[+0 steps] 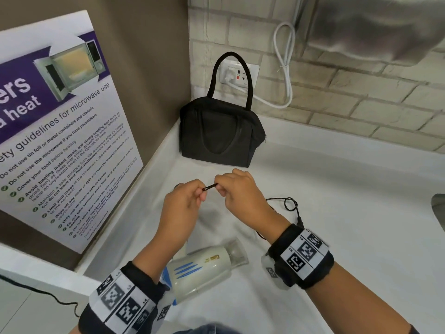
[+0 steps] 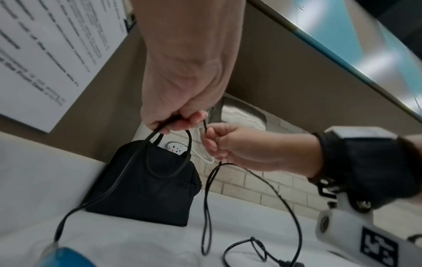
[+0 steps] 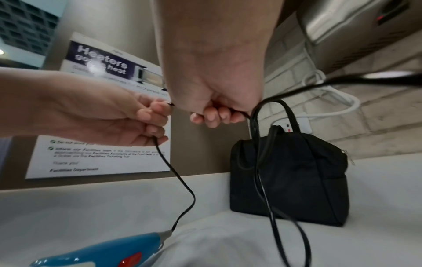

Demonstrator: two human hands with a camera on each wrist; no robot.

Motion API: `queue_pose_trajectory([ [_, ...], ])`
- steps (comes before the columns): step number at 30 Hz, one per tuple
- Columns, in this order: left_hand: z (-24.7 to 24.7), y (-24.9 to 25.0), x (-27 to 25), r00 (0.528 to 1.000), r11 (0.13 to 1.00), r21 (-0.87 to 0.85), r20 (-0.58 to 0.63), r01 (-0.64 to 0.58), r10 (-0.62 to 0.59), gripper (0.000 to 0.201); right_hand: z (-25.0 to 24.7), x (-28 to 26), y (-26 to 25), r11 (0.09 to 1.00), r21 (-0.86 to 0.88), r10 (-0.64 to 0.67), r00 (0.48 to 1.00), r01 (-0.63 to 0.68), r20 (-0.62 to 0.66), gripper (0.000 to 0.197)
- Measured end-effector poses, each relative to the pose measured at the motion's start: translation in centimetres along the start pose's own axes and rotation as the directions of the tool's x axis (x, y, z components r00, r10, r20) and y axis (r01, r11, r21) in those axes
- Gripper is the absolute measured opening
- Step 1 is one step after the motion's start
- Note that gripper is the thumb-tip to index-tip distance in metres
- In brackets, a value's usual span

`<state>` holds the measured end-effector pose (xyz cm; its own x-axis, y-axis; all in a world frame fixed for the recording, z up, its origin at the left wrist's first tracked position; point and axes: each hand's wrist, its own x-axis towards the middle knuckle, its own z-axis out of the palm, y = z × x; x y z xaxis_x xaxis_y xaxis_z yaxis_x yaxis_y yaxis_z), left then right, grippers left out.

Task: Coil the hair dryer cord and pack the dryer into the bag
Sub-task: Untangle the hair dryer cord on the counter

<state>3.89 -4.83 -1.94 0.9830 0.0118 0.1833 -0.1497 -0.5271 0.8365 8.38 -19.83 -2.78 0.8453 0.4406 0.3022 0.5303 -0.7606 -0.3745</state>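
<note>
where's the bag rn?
Head view: the black bag stands upright in the back corner of the white counter, below the wall socket, beyond both hands and apart from them.

- Hair dryer (image 1: pixel 204 268): cream body with blue stripes and a blue handle, lying on its side on the white bench (image 1: pixel 337 189).
- Cord (image 1: pixel 210 187): thin, black, uncoiled, drooping in loose loops to the bench.
- Bag (image 1: pixel 221 133): small, black, upright, handles up, in the bench's back corner.

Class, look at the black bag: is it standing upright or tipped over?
Upright: the bag stands on its base on the counter, handles arching up above it.
</note>
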Motion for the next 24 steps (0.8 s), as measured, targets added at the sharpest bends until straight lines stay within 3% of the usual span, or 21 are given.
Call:
queue_pose_trajectory([
  [9, -1.9, -0.8, -0.3, 0.991, 0.918, -0.379, -0.018, 0.117, -0.134, 0.041, 0.0, 1.1, 1.9, 0.998, 0.06, 0.025, 0.999, -0.023, -0.034, 0.021],
  [17, -2.4, -2.1, -0.7, 0.986, 0.879, -0.463, -0.061, 0.112, -0.157, 0.041, 1.3, 0.9, 4.2, 0.991, 0.047, 0.121, 0.992, -0.122, 0.028, 0.024],
  [24, -3.2, -5.1, -1.1, 0.975, 0.837, -0.521, -0.032, 0.17, -0.218, 0.059, 2.6, 0.5, 7.8, 0.969, -0.051, 0.242, 0.97, -0.24, 0.035, 0.026],
])
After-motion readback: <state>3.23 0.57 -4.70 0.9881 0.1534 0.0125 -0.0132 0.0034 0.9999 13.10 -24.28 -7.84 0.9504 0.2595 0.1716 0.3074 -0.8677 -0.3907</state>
